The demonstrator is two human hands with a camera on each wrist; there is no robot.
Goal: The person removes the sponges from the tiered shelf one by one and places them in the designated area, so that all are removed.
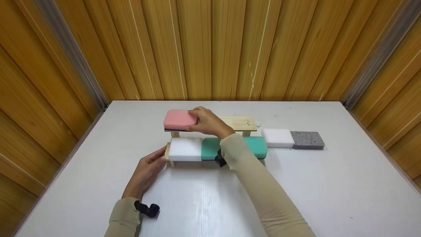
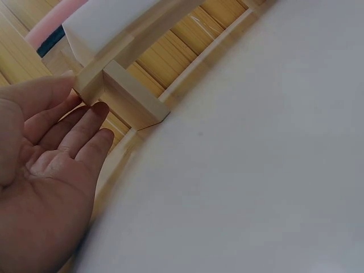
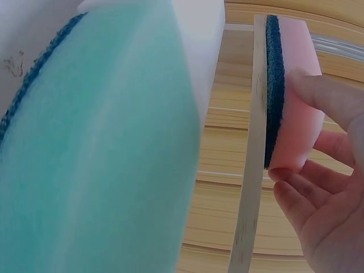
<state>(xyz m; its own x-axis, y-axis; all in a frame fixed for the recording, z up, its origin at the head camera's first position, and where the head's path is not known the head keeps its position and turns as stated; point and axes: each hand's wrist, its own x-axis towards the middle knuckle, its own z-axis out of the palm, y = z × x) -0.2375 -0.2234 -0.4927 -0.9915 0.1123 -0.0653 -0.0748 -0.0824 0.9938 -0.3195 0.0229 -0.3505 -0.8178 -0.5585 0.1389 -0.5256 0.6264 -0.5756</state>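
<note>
My right hand (image 1: 209,121) grips the right end of a pink sponge (image 1: 179,119), thumb on one side and fingers on the other. The sponge's dark scouring side faces down on the left end of the rear wooden stand (image 1: 240,123). My left hand (image 2: 62,125) pinches the left end of the front wooden stand (image 2: 133,99), thumb at the top edge and fingertips below. On that front stand lie a white sponge (image 1: 185,149) and, right beside it, green sponge (image 1: 256,146) with a dark underside, partly hidden behind my right forearm.
To the right, a white sponge (image 1: 278,138) and a speckled grey block (image 1: 307,140) lie side by side on the white table (image 1: 329,191). Wood-patterned panels (image 1: 227,49) rise behind the table and on both sides.
</note>
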